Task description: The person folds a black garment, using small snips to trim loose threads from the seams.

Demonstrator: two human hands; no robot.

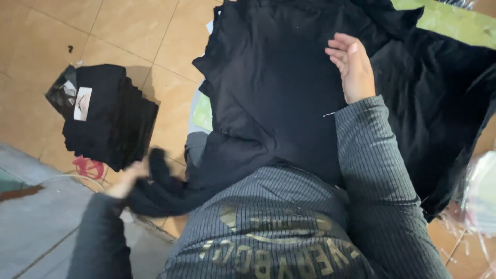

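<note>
A large black garment (274, 88) lies spread over my lap and the floor in front of me. My right hand (352, 66) rests flat on its upper right part, fingers together. At the lower left, my left hand (129, 178) grips a bunched corner of the same black garment (160, 191), which trails from the main cloth. Both my sleeves are grey ribbed knit.
A stack of folded black garments (111, 116) with a small white label sits on the tan tiled floor (134, 31) at left. More black cloth (439, 113) piles up at right over a green surface (449, 20). Clear plastic wrapping (478, 196) lies at the right edge.
</note>
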